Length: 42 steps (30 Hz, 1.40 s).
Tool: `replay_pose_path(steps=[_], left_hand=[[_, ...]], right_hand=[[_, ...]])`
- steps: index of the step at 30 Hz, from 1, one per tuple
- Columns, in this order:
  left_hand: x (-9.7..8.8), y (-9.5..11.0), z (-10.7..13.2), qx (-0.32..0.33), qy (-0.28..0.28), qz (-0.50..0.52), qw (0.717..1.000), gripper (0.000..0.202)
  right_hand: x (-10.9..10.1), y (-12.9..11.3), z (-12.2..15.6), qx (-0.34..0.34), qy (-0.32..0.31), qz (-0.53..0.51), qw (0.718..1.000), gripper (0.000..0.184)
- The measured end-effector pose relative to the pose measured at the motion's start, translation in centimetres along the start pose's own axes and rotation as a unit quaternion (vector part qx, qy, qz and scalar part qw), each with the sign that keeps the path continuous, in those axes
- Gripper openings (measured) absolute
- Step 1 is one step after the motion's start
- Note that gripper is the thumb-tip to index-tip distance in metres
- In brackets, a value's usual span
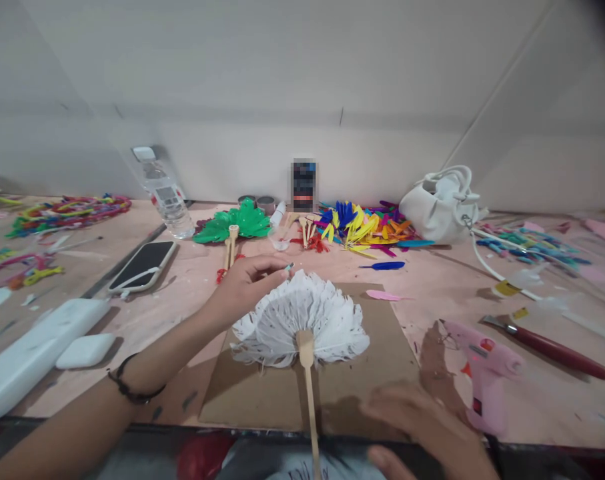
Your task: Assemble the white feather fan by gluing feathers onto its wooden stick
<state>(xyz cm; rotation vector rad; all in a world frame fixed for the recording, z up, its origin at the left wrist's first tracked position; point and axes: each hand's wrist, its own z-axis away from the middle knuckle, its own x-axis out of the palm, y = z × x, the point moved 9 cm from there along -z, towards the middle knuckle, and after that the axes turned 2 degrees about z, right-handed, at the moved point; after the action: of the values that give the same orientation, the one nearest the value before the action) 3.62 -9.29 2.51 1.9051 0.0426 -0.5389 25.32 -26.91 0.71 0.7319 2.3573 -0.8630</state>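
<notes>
A white feather fan (327, 313) with a pale wooden handle (309, 393) lies over a sheet of brown cardboard (252, 400), its handle reaching past the table's front edge. My left hand (252, 283) is at the fan's upper left edge, thumb and fingers drawn together. A small greenish spot shows at those fingertips; what they pinch, if anything, I cannot make out. My right hand (422, 420) is blurred, right of the handle and low over the cardboard, thumb and fingers apart with nothing in them. A pink hot glue gun (487, 373) lies beside it on the right.
A red-handled tool (557, 347), white handbag (439, 203) and loose coloured feathers (367, 227) are right and behind. A green feather fan (239, 223), water bottle (167, 200), phone (145, 267), white case (85, 351) and long white device (45, 353) stand or lie left.
</notes>
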Motion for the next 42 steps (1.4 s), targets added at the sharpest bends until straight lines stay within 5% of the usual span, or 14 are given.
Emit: replay_pose_path(steps=[6, 10, 18, 27, 42], left_hand=[[-0.6, 0.3, -0.2, 0.021, 0.014, -0.024, 0.999, 0.024], [-0.2, 0.8, -0.2, 0.082, 0.007, -0.105, 0.991, 0.019], [0.4, -1.1, -0.2, 0.139, 0.012, -0.223, 0.965, 0.023], [2.2, -3.9, 0.0, 0.156, -0.056, -0.281, 0.945, 0.026], [3.8, -4.0, 0.6, 0.166, -0.118, -0.373, 0.905, 0.027]], right_hand=[[5.9, -2.1, -1.0, -0.044, 0.008, 0.065, 0.997, 0.026], [7.6, -3.2, -0.8, -0.058, 0.015, 0.040, 0.997, 0.022], [8.5, -3.3, -1.0, -0.052, 0.010, 0.085, 0.995, 0.025], [9.0, -2.8, -1.1, -0.018, -0.009, 0.082, 0.996, 0.018], [9.1, -2.4, -1.3, 0.012, -0.022, 0.039, 0.999, 0.009]])
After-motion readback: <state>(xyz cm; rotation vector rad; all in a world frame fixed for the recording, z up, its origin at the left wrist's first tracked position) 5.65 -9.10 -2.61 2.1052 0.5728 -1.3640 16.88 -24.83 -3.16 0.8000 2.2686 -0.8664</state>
